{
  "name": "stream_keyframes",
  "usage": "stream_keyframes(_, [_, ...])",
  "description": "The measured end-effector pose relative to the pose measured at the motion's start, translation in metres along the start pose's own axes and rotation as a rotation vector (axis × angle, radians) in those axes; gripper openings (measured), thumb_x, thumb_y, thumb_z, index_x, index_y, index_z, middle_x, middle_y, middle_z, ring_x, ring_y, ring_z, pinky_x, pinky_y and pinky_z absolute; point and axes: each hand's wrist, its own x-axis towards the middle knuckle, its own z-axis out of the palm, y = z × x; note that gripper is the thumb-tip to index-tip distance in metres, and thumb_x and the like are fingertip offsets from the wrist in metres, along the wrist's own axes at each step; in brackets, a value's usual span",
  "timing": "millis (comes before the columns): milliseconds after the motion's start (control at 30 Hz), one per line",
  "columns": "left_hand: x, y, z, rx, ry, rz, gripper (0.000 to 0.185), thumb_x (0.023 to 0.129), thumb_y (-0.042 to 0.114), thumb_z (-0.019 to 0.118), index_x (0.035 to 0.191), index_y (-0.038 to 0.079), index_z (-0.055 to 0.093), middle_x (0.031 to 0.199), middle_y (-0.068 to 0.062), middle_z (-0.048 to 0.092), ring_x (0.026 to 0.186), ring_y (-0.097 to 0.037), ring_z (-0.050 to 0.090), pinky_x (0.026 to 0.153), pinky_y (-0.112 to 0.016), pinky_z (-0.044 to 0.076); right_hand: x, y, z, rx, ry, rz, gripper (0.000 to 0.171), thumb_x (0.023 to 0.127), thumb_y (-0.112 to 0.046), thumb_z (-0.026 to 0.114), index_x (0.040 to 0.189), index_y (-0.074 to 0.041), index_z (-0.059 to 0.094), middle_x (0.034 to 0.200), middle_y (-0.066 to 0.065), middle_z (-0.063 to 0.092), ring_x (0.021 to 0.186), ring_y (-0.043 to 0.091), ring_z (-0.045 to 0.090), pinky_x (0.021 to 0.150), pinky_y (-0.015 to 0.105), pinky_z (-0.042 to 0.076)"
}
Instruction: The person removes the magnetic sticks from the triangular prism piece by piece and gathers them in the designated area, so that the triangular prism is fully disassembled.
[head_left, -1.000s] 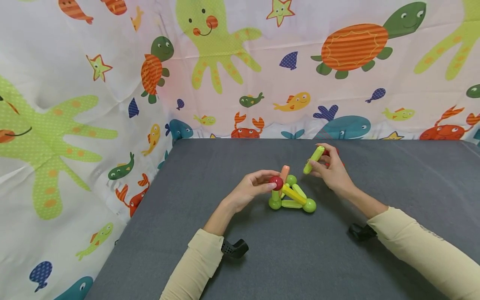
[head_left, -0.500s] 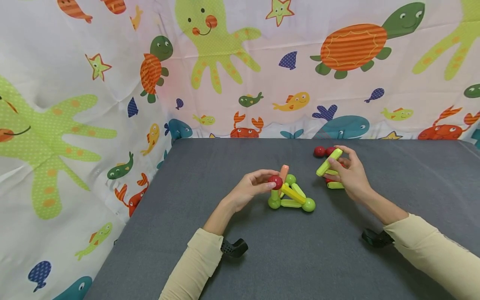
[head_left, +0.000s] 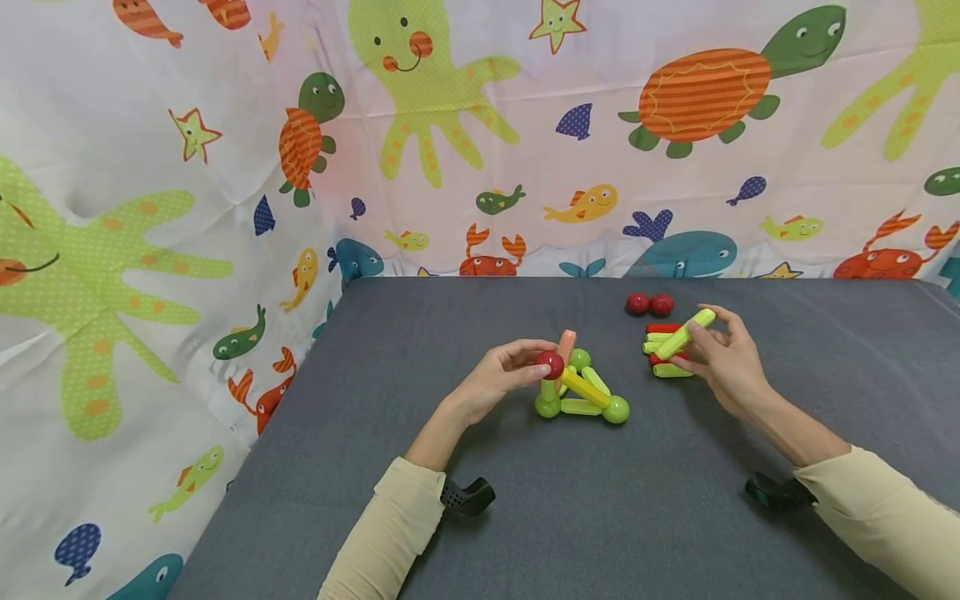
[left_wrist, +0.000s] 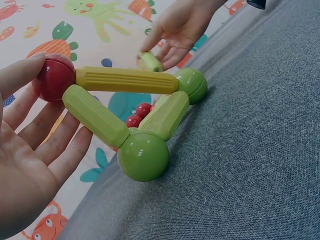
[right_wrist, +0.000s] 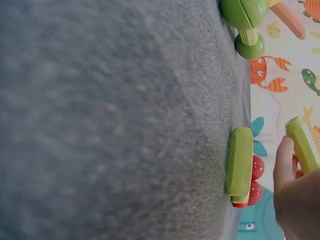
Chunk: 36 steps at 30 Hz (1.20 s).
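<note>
A small frame of green and yellow rods [head_left: 581, 392] joined by green balls [left_wrist: 143, 156] stands mid-table, topped by a red ball [head_left: 551, 364] with an orange rod [head_left: 567, 344] rising behind. My left hand [head_left: 504, 373] pinches the red ball [left_wrist: 53, 77] at the top. My right hand [head_left: 723, 358] holds a light-green rod [head_left: 685, 333] above a little pile of red and green rods [head_left: 663, 360]. In the right wrist view the held rod [right_wrist: 303, 145] sits off the table, above a lying green rod [right_wrist: 240, 161].
Two loose red balls [head_left: 649, 304] lie near the far edge of the grey table [head_left: 525, 517]. A sea-creature patterned cloth [head_left: 225, 167] hangs behind and to the left. Black wrist-camera mounts [head_left: 468, 496] sit under both sleeves.
My right hand has carried the light-green rod rightward and down, away from the frame, uncovering the red balls and the rod pile. The left hand has stayed on the red ball.
</note>
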Motion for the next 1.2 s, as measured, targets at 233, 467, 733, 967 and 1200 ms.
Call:
stream_keyframes(233, [0.001,0.001,0.002,0.0,-0.002,-0.001,0.038,0.095,0.006,0.059,0.131,-0.001,0.052,0.122,-0.013,0.056,0.107,-0.022,0.054,0.098,-0.055,0.038,-0.009,0.0,-0.009,0.104,0.043,0.051,0.039,0.095,-0.013,0.058,0.124,-0.02,0.032,0.106,0.006,0.048,0.083,0.017,0.064,0.072,0.033,0.055])
stream_keyframes(467, [0.002,-0.001,0.002,-0.004,-0.006,0.009,0.038,0.094,0.005,0.059,0.131,-0.001,0.052,0.123,-0.013,0.056,0.107,-0.022,0.054,0.099,-0.056,0.036,-0.016,-0.004,-0.013,0.097,0.071,0.085,0.041,0.094,-0.014,0.059,0.123,-0.02,0.031,0.111,0.01,0.037,0.081,0.018,0.064,0.075,0.034,0.055])
stream_keyframes(733, [0.001,0.001,0.002,0.005,0.007,-0.002,0.038,0.095,0.005,0.058,0.131,0.0,0.052,0.123,-0.013,0.056,0.106,-0.022,0.053,0.098,-0.056,0.037,-0.027,-0.002,-0.018,0.078,0.108,0.183,0.04,0.092,-0.02,0.063,0.118,-0.023,0.032,0.113,0.008,0.033,0.08,0.02,0.067,0.074,0.035,0.055])
stream_keyframes(967, [0.001,0.0,0.002,0.008,0.009,-0.005,0.037,0.095,0.006,0.058,0.131,0.0,0.052,0.123,-0.013,0.055,0.107,-0.023,0.053,0.098,-0.054,0.038,-0.032,0.001,-0.02,0.083,0.154,0.246,0.039,0.091,-0.023,0.065,0.115,-0.023,0.034,0.113,0.006,0.037,0.078,0.02,0.068,0.073,0.036,0.055])
stream_keyframes(1200, [0.0,-0.001,0.002,0.002,0.007,-0.007,0.038,0.095,0.007,0.058,0.131,-0.001,0.052,0.123,-0.013,0.056,0.107,-0.023,0.054,0.098,-0.053,0.038,-0.035,0.002,-0.02,0.155,0.119,0.281,0.045,0.089,-0.015,0.068,0.117,-0.019,0.034,0.105,0.0,0.054,0.083,0.021,0.067,0.077,0.037,0.054])
